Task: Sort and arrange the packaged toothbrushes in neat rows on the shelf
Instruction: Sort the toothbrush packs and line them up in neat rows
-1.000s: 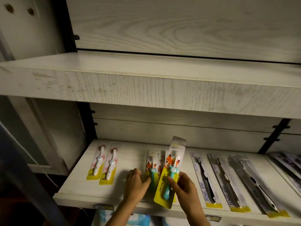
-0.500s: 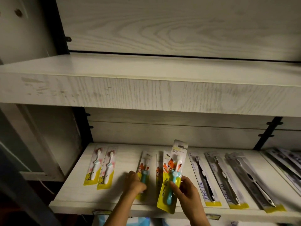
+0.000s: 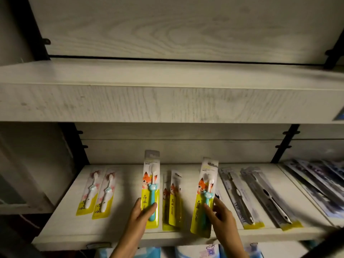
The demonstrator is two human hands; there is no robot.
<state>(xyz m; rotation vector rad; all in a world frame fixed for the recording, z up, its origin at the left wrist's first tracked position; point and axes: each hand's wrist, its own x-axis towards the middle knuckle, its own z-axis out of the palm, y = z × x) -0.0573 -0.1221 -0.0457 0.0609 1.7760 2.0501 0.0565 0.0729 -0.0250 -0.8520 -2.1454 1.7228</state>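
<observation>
Left hand [image 3: 138,215]: thumb and fingers wrapped round the lower end of a fox-print pack [image 3: 151,189], which is lifted upright off the lower shelf [image 3: 128,183].
Right hand [image 3: 221,218]: pinches the lower end of a second fox pack [image 3: 205,196], also raised and leaning slightly right.

Both packs are gripped low, likely so the printed faces stay readable for matching by design. Lifting them clear probably frees the ones lying underneath for squaring up.

Shelf order, left to right, goes by type, with the yellow ends toward the front edge:
- Pink-brush packs [image 3: 96,193]: 2, lying side by side and touching.
- Bare stretch of shelf, the likely home for the left hand's pack.
- Fox packs: 4 in all. 2 are in hand, and 2 are lying overlapped [image 3: 172,200] between the hands.
- Dark-brush packs [image 3: 240,200]: 2 yellow ends show, and the packs are angled rather than parallel.
- Far-right group [image 3: 316,183]: dark wrappers, fanned out. Too blurred to count, possibly four or more.

Upper shelf [image 3: 167,101]: nothing visible on the part in view.

Judgement: sorting by kind is largely done, but straightening and spacing are not.
</observation>
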